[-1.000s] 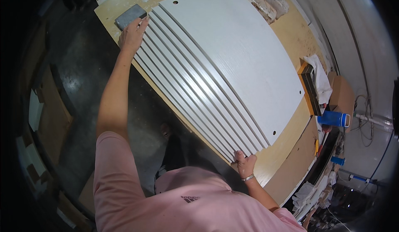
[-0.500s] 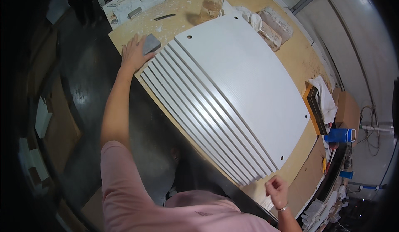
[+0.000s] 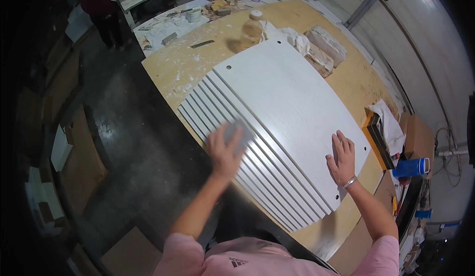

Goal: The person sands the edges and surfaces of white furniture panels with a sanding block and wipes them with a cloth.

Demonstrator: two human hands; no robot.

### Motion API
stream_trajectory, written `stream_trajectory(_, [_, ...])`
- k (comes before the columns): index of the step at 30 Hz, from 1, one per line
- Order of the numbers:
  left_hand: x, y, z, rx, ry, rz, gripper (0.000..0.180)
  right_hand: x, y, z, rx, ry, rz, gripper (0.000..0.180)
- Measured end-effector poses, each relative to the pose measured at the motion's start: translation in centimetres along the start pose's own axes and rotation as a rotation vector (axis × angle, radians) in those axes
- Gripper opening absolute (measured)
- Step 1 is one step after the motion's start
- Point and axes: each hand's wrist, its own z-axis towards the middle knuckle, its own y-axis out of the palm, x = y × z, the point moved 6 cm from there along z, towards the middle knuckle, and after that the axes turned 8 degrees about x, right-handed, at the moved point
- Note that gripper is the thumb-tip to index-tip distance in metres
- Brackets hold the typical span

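Several white panels (image 3: 282, 98) lie fanned in a stepped stack on a plywood workbench (image 3: 188, 68). My left hand (image 3: 225, 152) presses a grey sanding block (image 3: 236, 131) onto the stepped edges at the stack's near left side; the hand is motion-blurred. My right hand (image 3: 341, 157) lies flat, fingers spread, on the top panel near its right end, beside a small drilled hole.
A plastic bottle (image 3: 251, 28), white rags (image 3: 297, 38) and stone-like blocks (image 3: 324, 48) sit at the bench's far side. A blue cup (image 3: 410, 167) and folded cloth (image 3: 391, 125) lie at the right. Another person (image 3: 101, 3) stands far left. Dark floor with cardboard lies left.
My left hand came from the stack's far corner to its near left side with the grey block. My right hand left the stack's near corner and now rests flat on the top panel.
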Motion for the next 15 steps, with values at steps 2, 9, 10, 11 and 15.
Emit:
stream_trajectory(2, [6.0,-1.5,-4.7,-0.289,0.107,-0.196,0.070,0.0,-0.1,-0.1,0.005,0.012,0.011,0.066])
stream_trajectory(9, [-5.8,-1.7,11.4,0.257,-0.130,0.166,0.059,-1.0,0.2,0.7,0.040,0.011,0.068,0.064])
stream_trajectory(10, [-4.7,-0.2,10.2,0.237,-0.136,0.216,0.060,-0.9,0.2,0.5,0.038,0.019,0.070,0.063])
stream_trajectory(11, [-3.4,1.2,9.0,0.219,-0.142,0.270,0.060,-1.0,0.0,0.6,0.037,0.039,0.079,0.062])
stream_trajectory(15, [15.6,2.7,-7.9,-0.164,0.104,-0.070,0.071,1.2,-0.4,-0.6,0.056,0.078,0.061,0.061])
